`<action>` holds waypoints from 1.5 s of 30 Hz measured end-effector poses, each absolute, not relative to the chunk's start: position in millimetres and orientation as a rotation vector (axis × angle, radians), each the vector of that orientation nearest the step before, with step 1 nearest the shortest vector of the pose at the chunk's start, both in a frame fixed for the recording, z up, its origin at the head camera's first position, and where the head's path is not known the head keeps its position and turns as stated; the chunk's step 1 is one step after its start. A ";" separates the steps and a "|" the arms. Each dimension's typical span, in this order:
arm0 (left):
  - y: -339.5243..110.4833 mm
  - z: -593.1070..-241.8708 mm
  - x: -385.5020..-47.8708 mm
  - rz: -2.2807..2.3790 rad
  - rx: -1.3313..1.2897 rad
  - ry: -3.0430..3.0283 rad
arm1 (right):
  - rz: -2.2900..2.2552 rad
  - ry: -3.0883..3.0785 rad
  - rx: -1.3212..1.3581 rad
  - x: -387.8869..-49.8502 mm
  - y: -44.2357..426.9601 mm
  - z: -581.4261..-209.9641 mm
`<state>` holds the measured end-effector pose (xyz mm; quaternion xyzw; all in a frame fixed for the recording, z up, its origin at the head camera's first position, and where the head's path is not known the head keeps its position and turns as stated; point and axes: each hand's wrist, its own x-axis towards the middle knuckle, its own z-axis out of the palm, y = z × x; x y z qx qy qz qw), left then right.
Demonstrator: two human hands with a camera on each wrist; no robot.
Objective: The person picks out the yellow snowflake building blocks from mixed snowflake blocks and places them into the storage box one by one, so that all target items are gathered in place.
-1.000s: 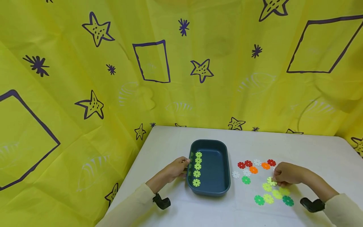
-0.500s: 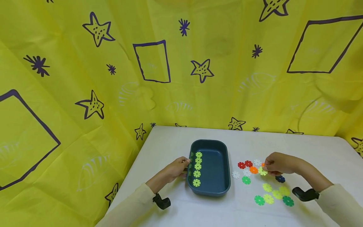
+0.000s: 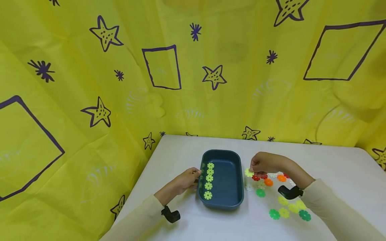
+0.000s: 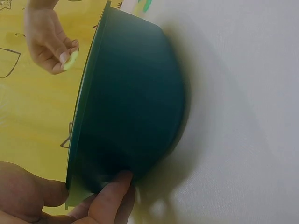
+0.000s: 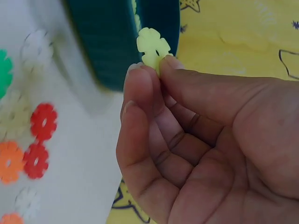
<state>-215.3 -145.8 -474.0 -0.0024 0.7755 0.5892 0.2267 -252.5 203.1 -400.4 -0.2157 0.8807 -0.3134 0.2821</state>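
Note:
A dark teal plastic bin [image 3: 229,187] stands on the white table, with a column of yellow notched flower-shaped discs [image 3: 208,178] along the left of its floor. My left hand [image 3: 187,179] grips the bin's left rim; in the left wrist view its thumb [image 4: 55,192] is at the rim and fingers lie against the outer wall. Between thumb and fingertips, my right hand [image 3: 266,164] pinches one yellow flower-shaped disc [image 5: 154,44]. That hand hovers just right of the bin's right wall, above the table, and covers part of the loose discs.
Loose flower-shaped discs lie right of the bin: red [image 5: 44,120], orange [image 3: 281,178], white and green [image 3: 260,193]. Nearer me are several yellow ones [image 3: 293,208] and darker green ones [image 3: 305,215]. A yellow patterned cloth [image 3: 193,100] hangs behind and left of the table.
My right hand has lifted a yellow disc from the loose pile and carried it left, close to the bin. The left hand and the bin have stayed in place.

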 end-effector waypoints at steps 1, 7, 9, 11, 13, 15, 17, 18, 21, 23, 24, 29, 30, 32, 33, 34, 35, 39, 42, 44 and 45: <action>-145.9 -474.2 -215.0 1.625 -0.007 2.134 | -0.824 2.364 -0.593 -253.5 196.9 -400.9; -146.4 -475.4 -214.7 1.635 -0.013 2.129 | -0.758 2.369 -0.645 -261.3 164.1 -404.7; -146.4 -475.5 -215.3 1.635 -0.014 2.130 | -0.738 2.362 -0.652 -264.2 155.3 -406.0; -146.2 -475.4 -215.7 1.633 -0.011 2.133 | -0.708 2.368 -0.668 -267.0 147.9 -407.4; -145.9 -475.6 -216.1 1.639 -0.016 2.125 | -0.675 2.376 -0.690 -269.2 141.8 -407.3; -145.8 -476.2 -215.9 1.641 -0.018 2.120 | -0.657 2.378 -0.692 -270.6 136.1 -406.8; -145.6 -476.2 -215.6 1.644 -0.020 2.114 | -0.628 2.377 -0.716 -271.3 130.8 -404.8; -145.5 -476.0 -215.3 1.646 -0.022 2.114 | -0.620 2.373 -0.719 -271.6 127.9 -404.1; -145.5 -475.3 -214.3 1.642 -0.027 2.118 | -0.591 2.355 -0.716 -272.8 118.9 -404.3; -145.5 -474.9 -214.1 1.643 -0.027 2.117 | -0.569 2.350 -0.700 -274.1 113.1 -405.8; -145.5 -474.7 -214.2 1.646 -0.023 2.113 | -0.559 2.346 -0.694 -274.8 110.6 -406.8; -145.7 -474.0 -214.8 1.652 -0.007 2.103 | -0.517 2.303 -0.704 -277.7 100.1 -413.0; -145.7 -474.0 -214.9 1.651 -0.008 2.103 | -0.514 2.291 -0.707 -277.9 98.2 -414.4; -146.1 -474.4 -215.0 1.648 -0.008 2.104 | -0.507 2.271 -0.709 -278.0 93.9 -416.9; -146.2 -474.2 -215.0 1.647 -0.011 2.103 | -0.495 2.264 -0.716 -277.6 91.7 -417.7; -146.3 -474.2 -215.0 1.647 -0.011 2.103 | -0.484 2.257 -0.722 -277.4 89.4 -418.5; -146.5 -474.4 -215.2 1.645 -0.010 2.104 | -0.470 2.252 -0.724 -277.1 87.2 -419.3; -146.7 -473.8 -216.0 1.643 -0.008 2.102 | -0.407 2.230 -0.702 -276.7 78.4 -422.5; -146.5 -474.0 -215.9 1.639 -0.006 2.104 | -0.351 2.212 -0.677 -277.2 72.5 -426.0; -146.1 -474.6 -215.9 1.637 -0.012 2.106 | -0.324 2.207 -0.658 -277.1 69.0 -427.7; -146.0 -474.4 -215.8 1.634 -0.010 2.108 | -0.307 2.203 -0.650 -276.8 67.3 -428.1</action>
